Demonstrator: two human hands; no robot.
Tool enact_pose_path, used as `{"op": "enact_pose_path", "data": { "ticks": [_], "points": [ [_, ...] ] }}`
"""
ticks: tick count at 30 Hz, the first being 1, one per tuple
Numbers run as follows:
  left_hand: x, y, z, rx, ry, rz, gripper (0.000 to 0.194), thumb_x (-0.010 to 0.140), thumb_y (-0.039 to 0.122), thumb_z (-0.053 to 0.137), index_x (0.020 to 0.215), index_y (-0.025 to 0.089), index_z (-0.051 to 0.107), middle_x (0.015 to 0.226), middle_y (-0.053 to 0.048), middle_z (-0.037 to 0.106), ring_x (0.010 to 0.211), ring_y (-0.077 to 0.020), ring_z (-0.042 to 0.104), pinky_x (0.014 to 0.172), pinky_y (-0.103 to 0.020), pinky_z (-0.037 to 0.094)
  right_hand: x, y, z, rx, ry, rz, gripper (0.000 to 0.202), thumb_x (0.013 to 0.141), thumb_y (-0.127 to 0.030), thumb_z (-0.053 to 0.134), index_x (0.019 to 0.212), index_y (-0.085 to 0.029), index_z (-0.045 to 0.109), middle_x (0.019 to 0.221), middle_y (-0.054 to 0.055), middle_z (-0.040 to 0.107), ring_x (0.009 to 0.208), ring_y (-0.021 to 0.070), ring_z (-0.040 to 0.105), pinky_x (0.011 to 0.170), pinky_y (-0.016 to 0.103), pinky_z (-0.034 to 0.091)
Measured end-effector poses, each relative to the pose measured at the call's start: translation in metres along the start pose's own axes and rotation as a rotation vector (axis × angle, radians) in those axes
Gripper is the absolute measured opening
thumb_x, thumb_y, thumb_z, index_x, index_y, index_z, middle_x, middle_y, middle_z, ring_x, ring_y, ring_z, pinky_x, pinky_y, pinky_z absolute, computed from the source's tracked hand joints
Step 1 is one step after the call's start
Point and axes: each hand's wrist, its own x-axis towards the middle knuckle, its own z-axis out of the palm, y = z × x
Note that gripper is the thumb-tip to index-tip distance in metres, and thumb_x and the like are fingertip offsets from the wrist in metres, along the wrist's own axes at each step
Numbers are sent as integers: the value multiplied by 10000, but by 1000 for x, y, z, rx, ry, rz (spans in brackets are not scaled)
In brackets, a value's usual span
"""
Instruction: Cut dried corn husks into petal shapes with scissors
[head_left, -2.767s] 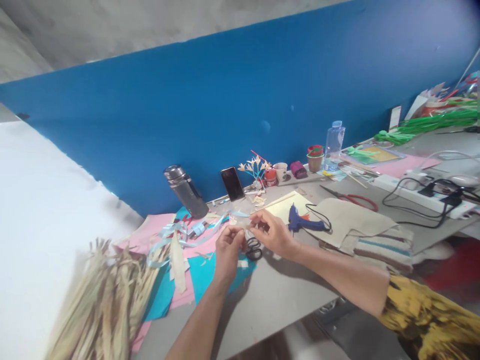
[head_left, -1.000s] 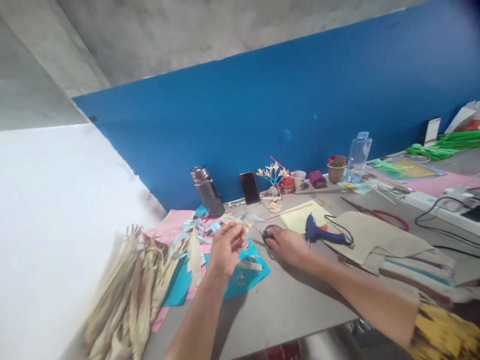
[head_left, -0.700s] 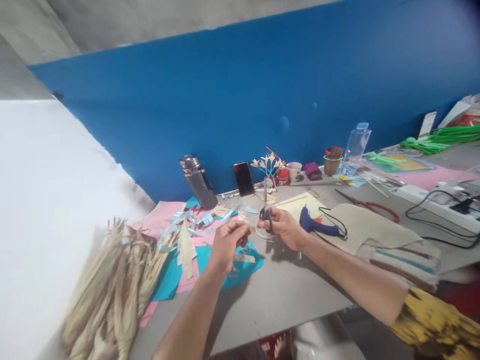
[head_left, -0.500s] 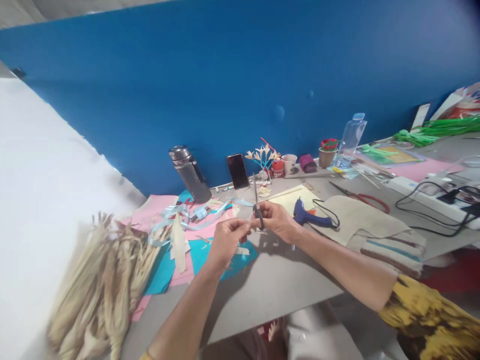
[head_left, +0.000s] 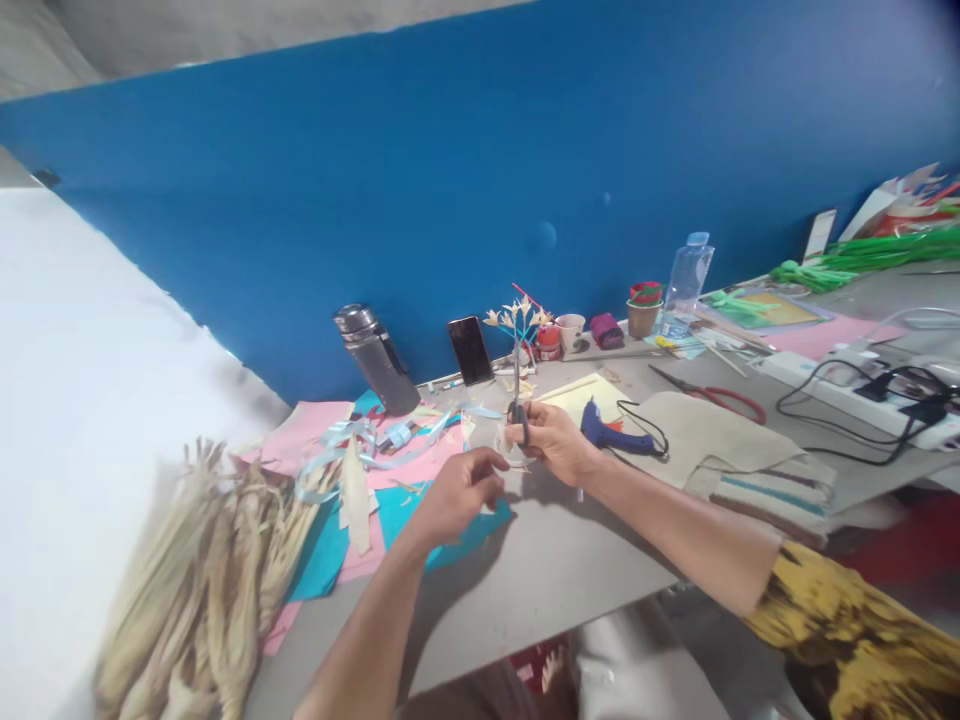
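Note:
My right hand (head_left: 553, 438) grips a small pair of scissors (head_left: 517, 398) by the dark handles, blades pointing up. A small pale piece (head_left: 504, 436) shows at the fingertips of that hand; its shape is hard to make out. Just left of it, my left hand (head_left: 461, 492) hovers over blue paper (head_left: 401, 508) with its fingers curved and a gap between thumb and forefinger; nothing shows between them. Behind the scissors stand small pale flowers (head_left: 519, 312) on blue stems. A blue glue gun (head_left: 616, 436) lies right of my right hand.
Bundles of dried husks (head_left: 176, 580) lie at the left edge. A dark flask (head_left: 377, 360) and a phone (head_left: 470, 350) stand near the wall. Red-handled shears (head_left: 709, 392), folded cloth (head_left: 772, 490), a bottle (head_left: 686, 285) and a power strip (head_left: 832, 390) with cables are on the right.
My left hand has come away from my right hand, and its pinch has loosened. The scissors stay in my right hand. The view has shifted slightly.

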Motion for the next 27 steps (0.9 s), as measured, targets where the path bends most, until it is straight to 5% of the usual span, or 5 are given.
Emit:
{"op": "enact_pose_path", "data": {
  "ticks": [4,7,11,20,27],
  "points": [
    [9,-7,8,-232,246,13,239,805,403,639,733,176,643,494,31,543,472,-114,505,559,-258,436,-4,1,4,-67,24,-22,385,539,-294,869,794,-152,617,630,-22,629,514,73,461,464,201,274],
    [11,-7,19,-421,239,40,237,720,374,747,769,166,645,655,2,605,615,-128,574,591,-242,440,-6,2,7,-99,39,-23,387,525,-310,873,786,-151,636,606,-32,615,505,73,451,473,205,295],
    [10,-4,27,-582,286,38,238,717,329,756,663,164,593,582,34,520,553,-94,500,566,-231,399,-8,1,8,-94,26,-9,409,529,-365,879,804,-151,664,568,-51,545,503,71,397,468,208,270],
    [2,4,12,-712,398,133,202,757,309,727,691,173,593,664,6,614,637,-121,578,667,-261,463,-18,8,4,-203,-336,141,548,675,-678,722,785,-146,648,673,22,587,559,95,387,478,215,248],
    [4,4,9,-783,452,158,242,762,323,744,719,173,559,651,17,592,610,-107,562,628,-249,449,-22,11,11,-220,-363,182,579,633,-710,734,720,-148,626,623,25,579,547,101,413,483,229,260]
  ]
}}
